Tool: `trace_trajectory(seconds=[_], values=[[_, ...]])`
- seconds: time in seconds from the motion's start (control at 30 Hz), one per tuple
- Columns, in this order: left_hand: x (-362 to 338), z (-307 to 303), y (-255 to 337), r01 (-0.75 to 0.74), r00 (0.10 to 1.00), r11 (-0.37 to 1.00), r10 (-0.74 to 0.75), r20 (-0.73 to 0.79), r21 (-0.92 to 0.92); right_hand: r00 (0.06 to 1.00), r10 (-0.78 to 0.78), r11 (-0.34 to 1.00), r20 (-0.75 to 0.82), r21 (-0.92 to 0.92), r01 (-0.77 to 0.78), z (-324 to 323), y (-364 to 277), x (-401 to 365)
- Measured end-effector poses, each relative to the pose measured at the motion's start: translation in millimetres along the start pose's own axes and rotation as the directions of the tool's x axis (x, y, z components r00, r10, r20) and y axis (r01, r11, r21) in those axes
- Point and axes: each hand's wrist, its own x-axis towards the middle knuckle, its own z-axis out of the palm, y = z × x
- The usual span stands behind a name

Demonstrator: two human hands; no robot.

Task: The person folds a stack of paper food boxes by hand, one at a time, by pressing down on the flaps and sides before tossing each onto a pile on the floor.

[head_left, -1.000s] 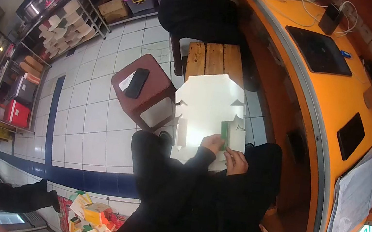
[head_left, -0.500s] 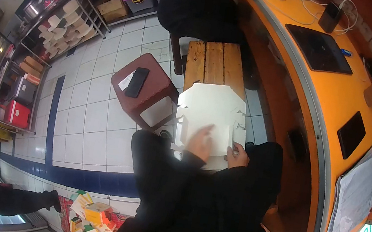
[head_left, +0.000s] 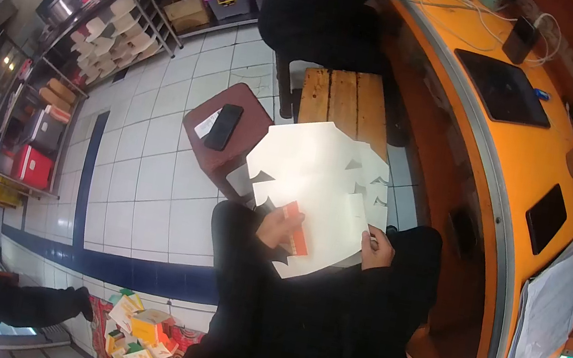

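Note:
A flat white cardboard box blank (head_left: 313,176) with notched edges lies slanted over my lap and the near end of a wooden bench (head_left: 345,101). My left hand (head_left: 278,228) is closed on its lower left flap, which is folded over and shows an orange printed side (head_left: 298,240). At the lower right edge, my right hand (head_left: 376,249) grips the same cardboard between thumb and fingers. Part of a further white sheet shows along the right side, beneath the blank.
A maroon stool (head_left: 230,151) carrying a black phone (head_left: 224,127) stands to the left. An orange counter (head_left: 509,163) runs along the right. Folded orange and white boxes (head_left: 151,331) lie on the floor at lower left. A person in black (head_left: 321,18) sits ahead.
The cardboard blank has turned and slid slightly left. My left hand has moved left from its middle to the lower left flap, whose orange side now shows. My right hand stays at the right edge.

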Motion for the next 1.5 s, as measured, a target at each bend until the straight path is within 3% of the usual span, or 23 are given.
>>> trace_trajectory(seconds=[0.17,0.23,0.27,0.3,0.33,0.37,0.43,0.57,0.63,0.77,0.83,0.87,0.93,0.97,1.03,1.07,1.13,1.17,1.23,1.27,1.33,1.43,1.5], values=[[4.2,6.1,0.8,-0.019,0.996,0.999,0.021,-0.081,0.031,0.999,0.037,0.999,0.002,-0.004,-0.037,1.4,-14.3,-2.8],[8.1,9.0,-2.1,-0.095,0.984,0.995,0.088,-0.157,-0.040,0.949,-0.247,0.954,-0.194,-0.221,0.203,0.1,-59.3,-13.4],[9.6,10.5,-3.7,-0.095,0.983,0.995,0.088,-0.159,-0.041,0.950,-0.247,0.954,-0.192,-0.221,0.204,-3.8,-73.4,-16.2],[10.5,12.2,-5.6,-0.102,0.974,0.992,0.084,-0.211,-0.073,0.879,-0.477,0.840,0.020,-0.284,0.463,-8.5,-85.7,-19.3],[12.3,13.7,-9.7,-0.109,0.962,0.989,0.078,-0.261,-0.105,0.722,-0.650,0.664,0.238,-0.285,0.692,-10.4,-94.3,-22.6],[15.8,14.6,-15.2,-0.107,0.963,0.989,0.076,-0.259,-0.105,0.723,-0.649,0.664,0.238,-0.286,0.690,-6.6,-102.1,-28.4],[25.0,15.7,-25.0,-0.032,0.935,0.995,-0.003,-0.354,-0.092,0.546,-0.677,0.556,0.494,-0.142,0.819,3.4,-112.9,-39.6],[22.8,26.5,-26.2,-0.068,0.940,0.994,0.033,-0.339,-0.091,0.597,-0.707,0.592,0.380,-0.145,0.793,28.7,-76.4,-44.7],[7.0,45.5,-3.9,-0.105,0.960,0.957,0.027,-0.278,-0.270,0.846,-0.525,0.826,0.098,-0.181,0.534,34.1,-73.8,-49.0],[16.0,46.9,-28.0,-0.066,0.966,0.979,0.014,-0.260,-0.192,0.924,-0.377,0.900,0.060,-0.214,0.381,33.5,-77.2,-46.0],[15.1,50.1,-32.7,0.011,0.959,0.998,0.006,-0.283,0.060,0.926,-0.362,0.896,0.111,-0.234,0.378,34.3,-73.5,-42.6],[21.5,47.5,-44.0,0.011,0.959,0.998,0.006,-0.283,0.059,0.926,-0.362,0.896,0.111,-0.234,0.378,34.7,-70.5,-40.0],[36.0,36.6,-70.1,0.061,0.988,0.917,0.000,-0.153,0.394,0.893,-0.413,0.816,0.182,-0.362,0.451,35.8,-64.2,-37.3],[35.8,35.0,-74.6,0.060,0.988,0.916,0.001,-0.153,0.397,0.892,-0.414,0.816,0.180,-0.360,0.451,36.1,-62.8,-36.8],[27.8,45.2,-61.1,0.013,0.999,0.998,-0.015,-0.037,-0.061,0.859,-0.503,0.804,0.090,-0.316,0.504,34.9,-59.7,-35.8],[23.6,48.8,-56.2,0.014,0.999,0.998,-0.017,-0.036,-0.066,0.860,-0.502,0.803,0.093,-0.320,0.503,35.1,-55.5,-36.1],[18.0,44.2,-50.1,0.083,0.991,0.904,-0.121,-0.064,-0.420,0.969,-0.084,0.975,0.234,-0.181,0.128,38.6,-50.7,-35.5],[18.6,37.2,-47.5,0.084,0.991,0.905,-0.120,-0.062,-0.417,0.969,-0.085,0.975,0.231,-0.180,0.128,39.8,-49.8,-35.4],[25.0,13.3,-56.5,0.110,0.899,0.820,-0.323,-0.295,-0.561,0.956,0.050,0.983,0.288,-0.184,0.004,43.6,-53.4,-37.5],[30.3,0.1,-66.9,0.111,0.897,0.821,-0.325,-0.299,-0.560,0.955,0.052,0.983,0.291,-0.181,0.001,46.8,-51.6,-39.1],[44.3,-25.1,-87.1,-0.111,0.905,0.982,0.036,-0.423,-0.155,0.922,0.126,0.969,0.366,-0.246,-0.035,55.5,-43.7,-40.3],[35.2,-4.4,-55.7,-0.057,0.815,0.997,0.013,-0.579,-0.059,0.928,0.086,0.929,0.363,-0.365,0.056,67.4,-34.2,-38.1],[26.0,5.3,-40.4,0.094,0.818,0.967,0.060,-0.572,0.236,0.931,0.085,0.922,0.354,-0.382,0.062,76.0,-26.6,-31.9]])
